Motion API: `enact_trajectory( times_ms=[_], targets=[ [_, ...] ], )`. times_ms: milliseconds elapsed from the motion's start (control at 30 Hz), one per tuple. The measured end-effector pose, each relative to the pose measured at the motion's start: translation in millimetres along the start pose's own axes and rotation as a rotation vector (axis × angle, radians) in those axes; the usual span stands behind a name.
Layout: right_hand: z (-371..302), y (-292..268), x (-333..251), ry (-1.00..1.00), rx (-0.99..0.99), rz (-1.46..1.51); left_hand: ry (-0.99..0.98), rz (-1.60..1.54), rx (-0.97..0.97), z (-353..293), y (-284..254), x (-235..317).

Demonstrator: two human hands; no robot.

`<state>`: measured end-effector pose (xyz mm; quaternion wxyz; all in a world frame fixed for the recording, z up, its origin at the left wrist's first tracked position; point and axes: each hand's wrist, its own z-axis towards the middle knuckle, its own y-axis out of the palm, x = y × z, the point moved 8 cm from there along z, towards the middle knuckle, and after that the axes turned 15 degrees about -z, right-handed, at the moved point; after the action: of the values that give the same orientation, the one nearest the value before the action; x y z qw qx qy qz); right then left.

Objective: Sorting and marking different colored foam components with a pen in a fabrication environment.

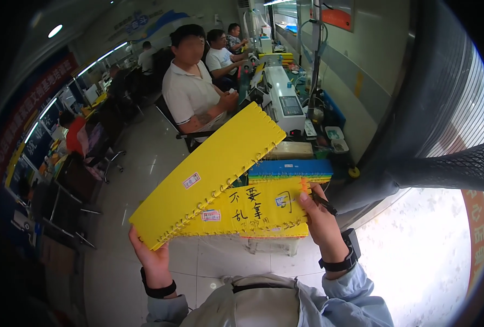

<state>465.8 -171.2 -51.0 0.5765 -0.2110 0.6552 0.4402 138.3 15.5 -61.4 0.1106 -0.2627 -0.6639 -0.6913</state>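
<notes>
Two long yellow boards with loops of thread along their edges are in front of me, overlapping at the lower left. My left hand (153, 260) is closed on the low corner of the plain upper board (212, 166), which slants up to the right and bears a small label. My right hand (319, 222) grips the right end of the lower board (223, 224), which is marked with black handwriting. A dark pen (325, 204) sticks out of that same hand. Whether my left fingers also pinch the lower board is hidden.
Beyond the boards, a stack of blue, green and yellow boards (288, 169) lies by the workbench. A white machine (281, 90) with a screen stands further back. A seated person (190, 92) faces the bench, others behind. Below is a stool (272, 248); a grey duct (438, 170) is at right.
</notes>
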Motion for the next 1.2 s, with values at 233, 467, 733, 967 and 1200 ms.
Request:
enact_trajectory(
  times_ms=[233,467,733,967,1200],
  targets=[
    [3,-3,4,-0.027,0.013,-0.005,-0.072,-0.046,-0.01,-4,3,-4],
    [1,1,-6,-0.105,-0.002,-0.206,-0.078,-0.077,-0.037,-5,11,-3],
    [-1,-8,-7,-0.073,0.06,-0.045,-0.014,-0.06,-0.069,0,19,10],
    [2,-34,-21,-0.123,0.172,-0.208,0.046,-0.038,-0.023,3,27,42],
    [3,-56,-18,-0.142,0.274,-0.272,-0.043,-0.121,-0.047,5,30,48]
  ],
)
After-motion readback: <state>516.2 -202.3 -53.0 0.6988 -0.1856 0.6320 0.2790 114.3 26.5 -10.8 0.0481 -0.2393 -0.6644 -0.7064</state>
